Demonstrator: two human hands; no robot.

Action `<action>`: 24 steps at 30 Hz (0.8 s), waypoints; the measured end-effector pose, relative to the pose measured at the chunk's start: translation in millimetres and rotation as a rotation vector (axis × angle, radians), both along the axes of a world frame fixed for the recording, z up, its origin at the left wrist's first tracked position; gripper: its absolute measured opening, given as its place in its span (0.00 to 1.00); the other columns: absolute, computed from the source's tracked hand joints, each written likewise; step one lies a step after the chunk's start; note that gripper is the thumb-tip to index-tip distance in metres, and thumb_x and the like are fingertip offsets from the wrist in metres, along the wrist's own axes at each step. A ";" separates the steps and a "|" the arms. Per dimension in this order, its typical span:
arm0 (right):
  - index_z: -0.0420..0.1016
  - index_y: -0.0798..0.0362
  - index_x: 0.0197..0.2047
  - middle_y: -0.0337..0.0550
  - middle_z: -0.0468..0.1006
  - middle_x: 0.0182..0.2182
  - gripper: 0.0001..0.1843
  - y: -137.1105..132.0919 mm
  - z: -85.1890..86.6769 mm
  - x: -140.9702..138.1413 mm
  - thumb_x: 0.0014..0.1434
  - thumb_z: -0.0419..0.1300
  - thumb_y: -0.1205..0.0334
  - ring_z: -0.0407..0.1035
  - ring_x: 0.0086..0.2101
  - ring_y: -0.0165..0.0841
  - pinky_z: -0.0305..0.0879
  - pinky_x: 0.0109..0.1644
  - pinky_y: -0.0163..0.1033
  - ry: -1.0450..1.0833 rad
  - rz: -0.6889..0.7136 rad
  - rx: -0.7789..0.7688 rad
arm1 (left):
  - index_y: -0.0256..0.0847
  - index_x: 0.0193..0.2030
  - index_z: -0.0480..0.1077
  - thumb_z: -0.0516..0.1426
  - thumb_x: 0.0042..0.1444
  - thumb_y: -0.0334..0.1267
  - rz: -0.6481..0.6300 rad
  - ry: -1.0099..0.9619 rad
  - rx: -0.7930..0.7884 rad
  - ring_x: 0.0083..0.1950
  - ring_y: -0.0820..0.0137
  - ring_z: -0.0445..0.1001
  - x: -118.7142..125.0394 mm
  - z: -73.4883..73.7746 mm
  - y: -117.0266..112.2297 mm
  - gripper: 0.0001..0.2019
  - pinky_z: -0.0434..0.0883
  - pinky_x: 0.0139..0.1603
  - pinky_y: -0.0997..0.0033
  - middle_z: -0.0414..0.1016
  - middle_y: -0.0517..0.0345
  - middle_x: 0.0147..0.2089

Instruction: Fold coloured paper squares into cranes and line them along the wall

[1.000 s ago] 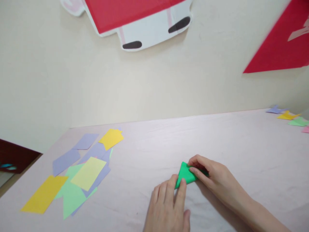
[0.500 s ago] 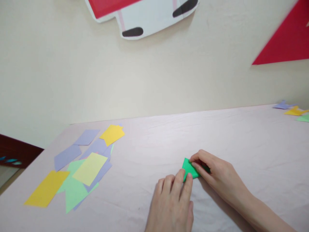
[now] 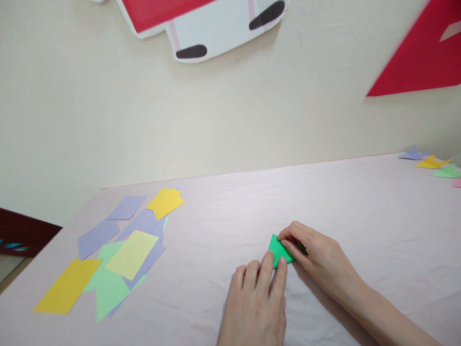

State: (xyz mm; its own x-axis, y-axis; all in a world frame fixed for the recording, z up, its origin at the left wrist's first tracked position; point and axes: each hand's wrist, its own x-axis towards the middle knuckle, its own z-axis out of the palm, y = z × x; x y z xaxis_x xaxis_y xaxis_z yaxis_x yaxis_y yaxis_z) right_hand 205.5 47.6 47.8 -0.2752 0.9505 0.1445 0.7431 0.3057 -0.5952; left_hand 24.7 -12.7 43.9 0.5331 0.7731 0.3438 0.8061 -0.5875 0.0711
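A small folded piece of green paper point(image 3: 278, 249) lies on the pale pink table point(image 3: 360, 216), near its front middle. My left hand point(image 3: 256, 303) rests flat, its fingertips pressing the near edge of the green paper. My right hand point(image 3: 317, 257) comes in from the right, fingers curled and pinched on the paper's right side. Both hands cover part of the fold.
Loose paper sheets lie at the left: yellow point(image 3: 66, 287), light green point(image 3: 108, 288), pale yellow point(image 3: 132, 253), lilac point(image 3: 98, 232). Folded paper pieces point(image 3: 432, 163) sit at the far right edge. Red and white paper shapes point(image 3: 201, 24) hang on the cream wall behind.
My left hand's fingertips slid up over the green paper and my right hand drew in, so less of the paper shows. The view shifted slightly.
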 end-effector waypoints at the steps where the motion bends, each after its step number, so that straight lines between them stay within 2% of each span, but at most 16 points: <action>1: 0.70 0.49 0.35 0.39 0.76 0.32 0.10 0.1 -0.1 -0.2 0.66 0.51 0.63 0.73 0.32 0.33 0.65 0.36 0.37 0.000 -0.004 -0.001 | 0.39 0.60 0.68 0.54 0.59 0.34 0.004 0.000 0.005 0.45 0.61 0.70 0.2 -0.2 -0.2 0.21 0.69 0.43 0.59 0.74 0.54 0.59; 12: 0.71 0.50 0.35 0.39 0.77 0.32 0.08 -1.4 -0.3 -2.3 0.64 0.52 0.66 0.73 0.33 0.34 0.66 0.36 0.38 0.004 -0.023 0.003 | 0.40 0.59 0.71 0.56 0.58 0.36 0.013 0.037 0.029 0.45 0.63 0.69 1.6 -0.8 0.7 0.21 0.67 0.44 0.62 0.75 0.57 0.58; 18: 0.72 0.51 0.38 0.42 0.76 0.35 0.04 -6.4 0.8 -2.3 0.61 0.57 0.68 0.71 0.38 0.38 0.66 0.42 0.43 -0.025 -0.015 0.053 | 0.41 0.57 0.73 0.54 0.59 0.39 0.032 0.067 0.089 0.51 0.61 0.67 3.3 -2.5 0.1 0.19 0.64 0.50 0.60 0.76 0.60 0.57; 24: 0.73 0.50 0.46 0.47 0.72 0.44 0.13 -18.8 4.8 0.8 0.56 0.62 0.67 0.66 0.44 0.42 0.63 0.48 0.49 -0.055 -0.028 0.082 | 0.39 0.58 0.71 0.53 0.58 0.34 0.040 0.074 0.099 0.55 0.60 0.66 4.5 -6.1 -5.4 0.21 0.65 0.52 0.58 0.74 0.58 0.59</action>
